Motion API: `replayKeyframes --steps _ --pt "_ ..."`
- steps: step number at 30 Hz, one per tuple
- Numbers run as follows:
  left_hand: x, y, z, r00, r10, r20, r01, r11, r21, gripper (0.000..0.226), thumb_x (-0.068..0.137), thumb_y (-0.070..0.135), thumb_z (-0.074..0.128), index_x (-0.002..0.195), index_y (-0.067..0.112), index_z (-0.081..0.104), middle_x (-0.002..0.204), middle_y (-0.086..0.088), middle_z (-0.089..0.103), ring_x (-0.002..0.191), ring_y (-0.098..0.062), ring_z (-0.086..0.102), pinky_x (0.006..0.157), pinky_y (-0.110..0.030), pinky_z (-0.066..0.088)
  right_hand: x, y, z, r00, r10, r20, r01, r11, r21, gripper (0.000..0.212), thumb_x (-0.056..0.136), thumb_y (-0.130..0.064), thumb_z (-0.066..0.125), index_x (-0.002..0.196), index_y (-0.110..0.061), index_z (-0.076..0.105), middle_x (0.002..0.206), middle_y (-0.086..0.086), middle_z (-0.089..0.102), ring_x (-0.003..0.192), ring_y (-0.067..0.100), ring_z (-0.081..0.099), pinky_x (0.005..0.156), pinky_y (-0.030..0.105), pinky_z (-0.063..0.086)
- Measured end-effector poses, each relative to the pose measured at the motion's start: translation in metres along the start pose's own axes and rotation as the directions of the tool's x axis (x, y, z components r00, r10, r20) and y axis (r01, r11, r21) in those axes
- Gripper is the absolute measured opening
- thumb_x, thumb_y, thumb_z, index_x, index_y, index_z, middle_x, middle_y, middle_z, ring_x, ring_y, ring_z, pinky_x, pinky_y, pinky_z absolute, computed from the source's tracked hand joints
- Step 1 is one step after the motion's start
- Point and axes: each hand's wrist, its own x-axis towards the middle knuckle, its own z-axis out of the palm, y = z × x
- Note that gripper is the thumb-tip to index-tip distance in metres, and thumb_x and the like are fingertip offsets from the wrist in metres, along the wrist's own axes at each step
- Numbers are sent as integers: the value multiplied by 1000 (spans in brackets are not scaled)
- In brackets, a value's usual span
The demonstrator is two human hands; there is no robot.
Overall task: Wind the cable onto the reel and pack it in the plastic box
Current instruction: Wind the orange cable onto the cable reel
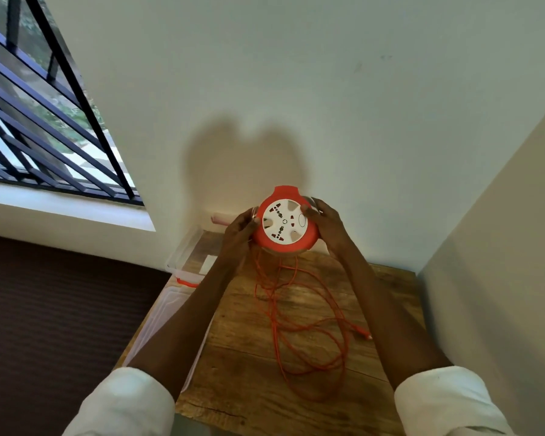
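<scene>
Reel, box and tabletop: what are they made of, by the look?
Reel: looks like moulded plastic, an orange rim around a white socket face, smooth and matte. Box: clear plastic, since the table shows through its walls. Table: wood or wood-look board, with visible grain and a dark crack; a veneer cannot be ruled out.

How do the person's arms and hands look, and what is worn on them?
Both forearms are bare. A white sleeve is pushed up on each: the left sleeve and the right sleeve end in loose, soft folds, plain and without markings. The left hand and the right hand are bare, without gloves. I can make out no watch or ring, though the hands are small in the view.
</scene>
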Motion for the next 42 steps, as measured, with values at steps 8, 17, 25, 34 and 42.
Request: replayKeyframes --steps 8,17,25,34,42 --pt "-16 -12 43 978 196 -64 -156 907 390 30 102 42 50 82 28 68 65 3 70 55 -9 65 52 -23 52 -10 11 -41 953 89 -290 -69 995 78 26 96 -36 65 122 -32 58 117 -3 67 94 17 69 73 31 62" --pt "-15 -31 91 909 -260 325 343 910 -232 65 89 37 69 145 17 44 137 -13 61 120 -35 64 105 -53 49 -22 6 -78 935 152 -321 -78 970 232 40 95 -29 66 133 -19 58 125 6 69 107 30 70 88 48 61" --pt "-1 -23 109 983 -150 101 167 969 -181 34 96 21 67 129 26 59 119 -3 72 93 -23 75 72 -33 62 -44 16 -90 891 -336 -306 111 814 -571 51 97 -35 64 144 -23 47 148 4 51 128 21 53 101 37 50" --pt "-3 -31 108 984 -172 37 175 969 -177 39 93 22 70 131 20 62 112 -2 73 95 -25 73 72 -34 62 -41 5 -87 885 -349 308 305 -63 -950 55 100 -47 51 152 -38 37 141 7 56 128 28 52 104 45 42" --pt "-15 -31 113 996 -85 24 88 982 -165 41 96 14 65 136 20 59 104 3 75 99 -27 72 78 -37 62 -30 6 -66 955 -251 158 156 -31 -987 62 95 -54 55 151 -39 34 140 8 61 123 30 60 105 42 42"
